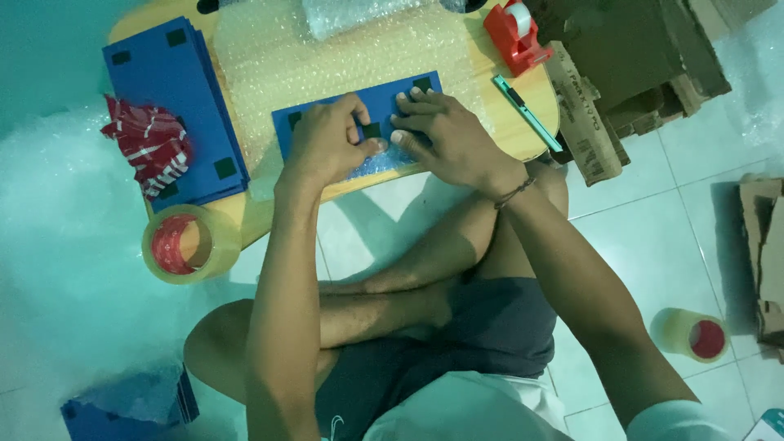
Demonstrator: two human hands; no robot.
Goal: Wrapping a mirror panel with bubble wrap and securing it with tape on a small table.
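Here a flat blue panel (pixel 384 102) with small black squares on it is lying on a sheet of bubble wrap (pixel 269 57) spread over the wooden worktop (pixel 506 131), at the near edge. It is pressed down by both hands: the left hand (pixel 327 143) is curled, fingers bent onto the panel beside a black square, and the right hand (pixel 445 135) is laid flatter, fingertips lined up along the panel's upper part; neither is closed around it. The panel is judged thin, light and fairly stiff, with a smooth face that could slide on the wrap, so it is best taken by its long edges. A stack of like blue panels (pixel 175 106) is seen at the worktop's left. No container with visible contents is shown; the cardboard boxes (pixel 637 57) at the right are not seen into.
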